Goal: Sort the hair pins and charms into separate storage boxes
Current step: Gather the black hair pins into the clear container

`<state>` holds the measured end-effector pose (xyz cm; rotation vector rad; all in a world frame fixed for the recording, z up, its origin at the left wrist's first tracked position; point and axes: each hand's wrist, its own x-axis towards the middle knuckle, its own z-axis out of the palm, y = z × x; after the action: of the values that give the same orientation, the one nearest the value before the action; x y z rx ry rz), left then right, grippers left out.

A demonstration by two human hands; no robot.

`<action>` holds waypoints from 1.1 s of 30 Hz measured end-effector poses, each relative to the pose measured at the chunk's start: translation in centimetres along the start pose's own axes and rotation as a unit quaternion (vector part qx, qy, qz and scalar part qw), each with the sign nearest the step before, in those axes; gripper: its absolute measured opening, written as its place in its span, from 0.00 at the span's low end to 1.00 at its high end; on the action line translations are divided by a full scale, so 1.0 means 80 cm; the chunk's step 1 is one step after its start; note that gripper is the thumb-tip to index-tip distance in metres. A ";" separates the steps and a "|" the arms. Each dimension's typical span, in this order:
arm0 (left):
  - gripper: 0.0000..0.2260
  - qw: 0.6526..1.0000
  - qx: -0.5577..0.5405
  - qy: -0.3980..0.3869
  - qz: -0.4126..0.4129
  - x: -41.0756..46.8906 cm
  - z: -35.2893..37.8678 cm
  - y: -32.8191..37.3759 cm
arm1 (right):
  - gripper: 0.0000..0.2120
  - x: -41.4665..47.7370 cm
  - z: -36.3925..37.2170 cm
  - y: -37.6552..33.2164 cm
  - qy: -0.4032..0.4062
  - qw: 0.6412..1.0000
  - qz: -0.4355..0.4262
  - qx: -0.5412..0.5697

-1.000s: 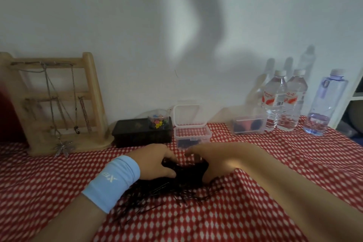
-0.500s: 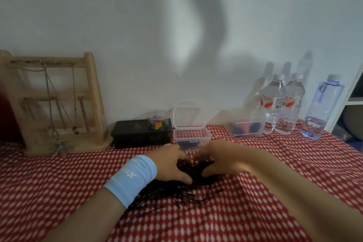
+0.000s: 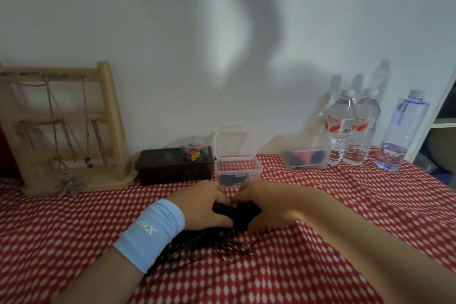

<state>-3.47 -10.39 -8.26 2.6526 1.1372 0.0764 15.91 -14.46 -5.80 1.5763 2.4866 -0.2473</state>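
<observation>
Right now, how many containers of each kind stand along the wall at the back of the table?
Bottles: 3
Clear plastic boxes: 2
Small clear cup: 1
Black box: 1
Total: 7

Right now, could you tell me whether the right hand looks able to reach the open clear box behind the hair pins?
Probably yes. The right hand, cupped with the left hand around the hair pins, sits just in front of the clear box, whose lid stands open; nothing lies between them.
</observation>
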 end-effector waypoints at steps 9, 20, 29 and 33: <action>0.21 0.999 -0.025 0.024 -0.019 -0.003 -0.003 -0.014 | 0.15 0.015 0.000 -0.010 0.001 1.000 0.014 -0.004; 0.22 0.994 -0.029 -0.043 -0.101 -0.018 -0.032 -0.038 | 0.16 0.006 -0.020 0.010 -0.004 0.997 0.015 0.076; 0.11 0.956 -0.245 0.152 -0.046 -0.012 -0.037 -0.025 | 0.11 0.013 -0.022 0.003 0.076 0.956 -0.024 0.283; 0.11 0.946 -0.269 0.175 -0.050 -0.014 -0.040 -0.027 | 0.08 0.024 -0.016 -0.005 0.073 0.941 -0.035 0.329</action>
<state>-6.27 -9.10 -5.64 2.1340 1.1438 0.7523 14.69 -12.65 -5.01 1.7694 2.7399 -1.1102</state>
